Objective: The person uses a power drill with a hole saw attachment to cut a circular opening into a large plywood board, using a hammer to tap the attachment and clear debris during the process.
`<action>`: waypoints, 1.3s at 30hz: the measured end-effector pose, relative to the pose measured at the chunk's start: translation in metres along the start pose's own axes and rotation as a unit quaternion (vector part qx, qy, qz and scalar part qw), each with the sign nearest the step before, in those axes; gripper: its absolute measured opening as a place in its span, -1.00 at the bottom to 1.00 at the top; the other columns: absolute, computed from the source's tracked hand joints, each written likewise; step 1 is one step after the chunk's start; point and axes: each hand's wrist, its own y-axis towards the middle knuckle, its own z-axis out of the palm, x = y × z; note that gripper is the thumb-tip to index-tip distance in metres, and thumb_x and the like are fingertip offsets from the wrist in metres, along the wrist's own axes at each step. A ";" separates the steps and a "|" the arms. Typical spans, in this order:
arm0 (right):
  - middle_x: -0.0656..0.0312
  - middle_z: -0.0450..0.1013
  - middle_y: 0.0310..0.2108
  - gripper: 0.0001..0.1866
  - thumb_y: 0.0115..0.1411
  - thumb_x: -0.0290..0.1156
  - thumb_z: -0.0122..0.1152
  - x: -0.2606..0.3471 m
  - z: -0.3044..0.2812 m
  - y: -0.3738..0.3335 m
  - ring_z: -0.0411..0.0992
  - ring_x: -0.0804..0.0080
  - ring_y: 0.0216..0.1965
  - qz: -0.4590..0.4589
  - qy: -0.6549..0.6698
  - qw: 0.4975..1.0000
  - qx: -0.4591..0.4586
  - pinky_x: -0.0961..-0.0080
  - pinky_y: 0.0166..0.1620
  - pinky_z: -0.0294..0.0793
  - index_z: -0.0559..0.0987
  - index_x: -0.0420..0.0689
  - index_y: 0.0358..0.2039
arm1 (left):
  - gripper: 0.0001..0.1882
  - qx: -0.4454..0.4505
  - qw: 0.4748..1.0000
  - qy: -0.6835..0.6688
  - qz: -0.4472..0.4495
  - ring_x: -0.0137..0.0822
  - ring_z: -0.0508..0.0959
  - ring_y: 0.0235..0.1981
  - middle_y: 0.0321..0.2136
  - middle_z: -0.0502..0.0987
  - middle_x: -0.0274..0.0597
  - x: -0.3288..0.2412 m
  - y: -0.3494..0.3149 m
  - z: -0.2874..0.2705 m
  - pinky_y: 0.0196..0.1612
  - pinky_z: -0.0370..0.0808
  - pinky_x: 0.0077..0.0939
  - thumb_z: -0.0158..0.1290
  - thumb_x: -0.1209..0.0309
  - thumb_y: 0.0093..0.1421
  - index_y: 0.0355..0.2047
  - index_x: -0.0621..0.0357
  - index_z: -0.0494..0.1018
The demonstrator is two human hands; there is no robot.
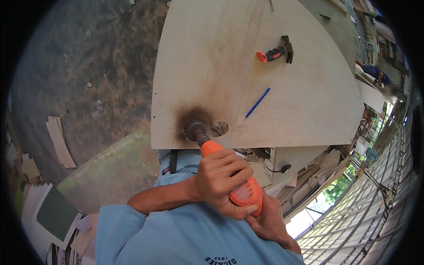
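Note:
An orange power drill [246, 193] points down at a pale plywood board [207, 57], close to its near edge. Fixed to its front is a round hole saw [195, 129], which meets the wood inside a ring of dark dust. My left hand [224, 180] wraps over the drill's body. At the back end, my right hand [268, 216] is closed around the drill, most of its fingers hidden beneath it. Just right of the hole saw, a round hole [219, 129] has been cut through the board.
A claw hammer [276, 54] with an orange and black grip lies farther up the board, and a blue pen [257, 103] rests nearer. Wood offcuts [318, 172] are stacked below at the right. A plank scrap [61, 141] lies on the stained floor. Another person [380, 75] is far right.

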 end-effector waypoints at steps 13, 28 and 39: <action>0.00 0.59 -0.23 -0.43 0.03 -0.43 0.23 -0.104 0.089 -0.048 0.64 0.23 -0.26 -0.021 0.302 0.883 -0.359 0.31 -0.14 0.66 0.47 -0.36 0.09 | -0.42 0.234 0.970 -0.010 0.070 -0.11 0.57 -0.41 -0.47 0.56 -0.06 -0.047 0.010 0.079 -0.14 0.47 -0.25 0.24 -0.07 0.05 -0.34 0.32 0.51; -0.04 0.50 -0.36 -0.40 0.05 -0.33 0.18 -0.283 0.150 0.078 0.53 0.12 -0.49 -0.271 0.807 0.524 -0.021 0.46 -0.64 0.59 0.38 -0.38 0.09 | -0.78 0.365 0.922 -0.057 -0.112 -0.09 0.62 -0.41 -0.42 0.64 -0.06 -0.001 -0.081 -0.002 -0.26 0.56 -0.27 0.24 0.30 0.22 -0.34 0.24 0.60; 0.05 0.55 -0.18 -0.44 0.21 -0.31 0.22 -0.208 0.115 0.173 0.60 0.26 -0.24 -0.247 0.732 0.635 0.009 0.53 -0.43 0.61 0.40 -0.30 0.18 | -0.78 0.149 0.921 0.067 -0.354 -0.45 0.64 -0.32 -0.41 0.68 -0.20 0.008 -0.128 -0.025 -0.16 0.56 -0.50 0.16 0.39 0.31 -0.25 0.35 0.64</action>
